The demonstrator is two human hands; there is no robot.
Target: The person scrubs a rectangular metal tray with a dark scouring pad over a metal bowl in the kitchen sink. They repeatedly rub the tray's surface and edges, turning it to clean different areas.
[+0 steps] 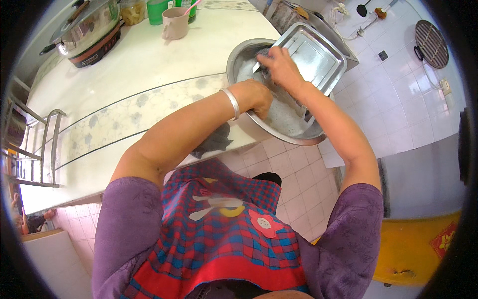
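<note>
A steel basin [317, 139] of soapy water rests at the edge of the counter. My left hand [254, 96], with a silver bangle at its wrist, reaches down into the basin with bent fingers; what it touches is hidden. My right hand [281, 69] is over the basin's far side, its fingers round a dark scrubbing pad or cloth [264, 54]. A pale, blade-like metal edge [256, 67] shows beside those fingers. A rectangular steel tray [315, 56] leans across the basin's right rim, behind my right hand. In the suds lies something partly hidden near my right forearm.
On the white tabletop [149, 56] stand a pink mug [175, 23], a green cup [155, 11] and an electric pot with a glass lid [89, 30]. A dark cloth [214, 142] lies by the near edge, under my left forearm. A metal rack [54, 145] is at left.
</note>
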